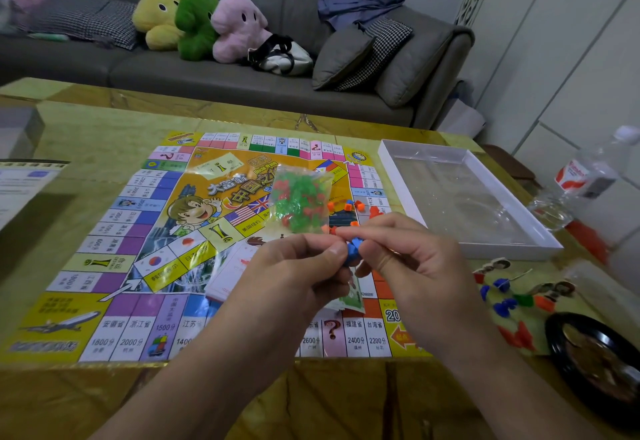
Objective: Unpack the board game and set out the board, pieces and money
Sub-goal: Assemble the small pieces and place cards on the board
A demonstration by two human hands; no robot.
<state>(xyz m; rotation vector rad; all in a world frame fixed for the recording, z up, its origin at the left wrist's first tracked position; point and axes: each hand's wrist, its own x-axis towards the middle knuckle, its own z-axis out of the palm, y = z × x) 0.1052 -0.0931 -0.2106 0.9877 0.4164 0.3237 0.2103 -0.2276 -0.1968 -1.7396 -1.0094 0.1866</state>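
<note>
A: Both hands sit closest, over the near edge of the colourful paper game board (114, 256). Left hand (294, 266) and right hand (412, 252) have fingers curled, pinching one small blue plastic piece (352, 249) between them.

B: Handling?

A: Looks light, rigid, tiny. Easy to fumble, so fingertip pinch on its sides is my call.

B: Rest of the kit?

A: Clear bag of green and red plastic houses (300, 198) lies mid-board, crinkly and slippery by the look. Loose orange pieces (349, 205) just beside it. Pale paper money stack (230, 275) lies partly under the left hand. White shallow box tray (391, 162) stands right of the board.
</note>
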